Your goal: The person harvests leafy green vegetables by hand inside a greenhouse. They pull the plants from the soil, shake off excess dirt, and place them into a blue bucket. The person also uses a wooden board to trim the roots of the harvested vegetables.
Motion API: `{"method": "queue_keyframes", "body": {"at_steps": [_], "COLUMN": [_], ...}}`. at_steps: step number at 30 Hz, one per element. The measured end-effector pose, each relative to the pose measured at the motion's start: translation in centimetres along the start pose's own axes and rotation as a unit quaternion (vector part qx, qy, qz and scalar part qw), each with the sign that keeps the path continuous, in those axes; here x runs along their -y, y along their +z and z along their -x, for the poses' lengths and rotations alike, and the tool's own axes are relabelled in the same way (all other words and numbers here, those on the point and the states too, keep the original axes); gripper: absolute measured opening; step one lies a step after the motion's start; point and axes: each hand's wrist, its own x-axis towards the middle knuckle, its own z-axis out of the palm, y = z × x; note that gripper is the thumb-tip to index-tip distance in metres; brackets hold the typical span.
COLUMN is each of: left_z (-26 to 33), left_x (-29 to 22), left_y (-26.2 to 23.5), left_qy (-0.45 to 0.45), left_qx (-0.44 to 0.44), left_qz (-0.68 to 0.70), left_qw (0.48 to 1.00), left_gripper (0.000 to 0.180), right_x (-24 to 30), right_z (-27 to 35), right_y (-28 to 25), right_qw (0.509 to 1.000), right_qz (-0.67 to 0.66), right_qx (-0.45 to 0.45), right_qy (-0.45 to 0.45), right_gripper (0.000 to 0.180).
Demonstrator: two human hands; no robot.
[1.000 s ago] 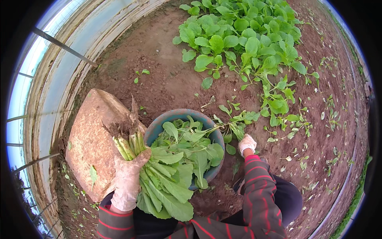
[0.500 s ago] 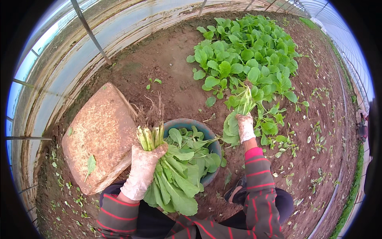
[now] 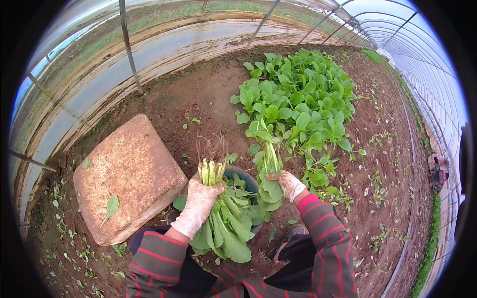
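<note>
In a dirty white glove, my left hand point(image 3: 199, 201) is closed round a thick bunch of leafy greens point(image 3: 229, 226). Pale stalks and thin muddy roots point up from the fist, and the broad leaves hang down over the bucket. My right hand point(image 3: 286, 185), gloved too, grips a smaller bunch of greens point(image 3: 269, 169) by its leaves, stalk ends upward. This bunch is just right of the bucket point(image 3: 248, 180), a round blue-green one with loose leaves inside. The left bunch and my hand hide much of its rim.
A large block-like object point(image 3: 129, 179), brown and soil-covered, lies at left with a loose leaf on it. Beyond my right hand grows a dense patch of greens point(image 3: 303, 99). Metal poles point(image 3: 130, 49) line the plastic wall. Another person point(image 3: 438, 171) is at the far right.
My right hand has drawn the smaller bunch back left, away from the growing patch and closer to the left bunch. My left hand has shifted slightly right, still holding its bunch. The view has tilted up.
</note>
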Motion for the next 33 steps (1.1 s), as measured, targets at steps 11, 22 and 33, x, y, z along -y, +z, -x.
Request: {"method": "queue_keyframes", "body": {"at_steps": [11,22,33], "left_z": [-0.4,0.3,1.1], "left_x": [2.0,1.6,-2.0], "left_y": [2.0,3.0,1.6], "left_qy": [-0.025,0.027,0.175], "left_qx": [0.155,0.144,0.089], "left_qz": [0.059,0.058,-0.486], "left_qw": [0.986,0.988,0.852], "left_gripper": [0.036,0.041,0.052], "right_x": [2.9,4.5,7.3], "right_z": [3.4,2.9,1.4], "right_y": [9.5,12.8,7.8], "right_qw": [0.977,0.945,0.840], "right_qz": [-0.211,-0.280,-0.527], "right_qx": [-0.019,0.106,0.037], "right_qy": [-0.033,-0.128,-0.127], "right_gripper": [0.032,0.057,0.027]}}
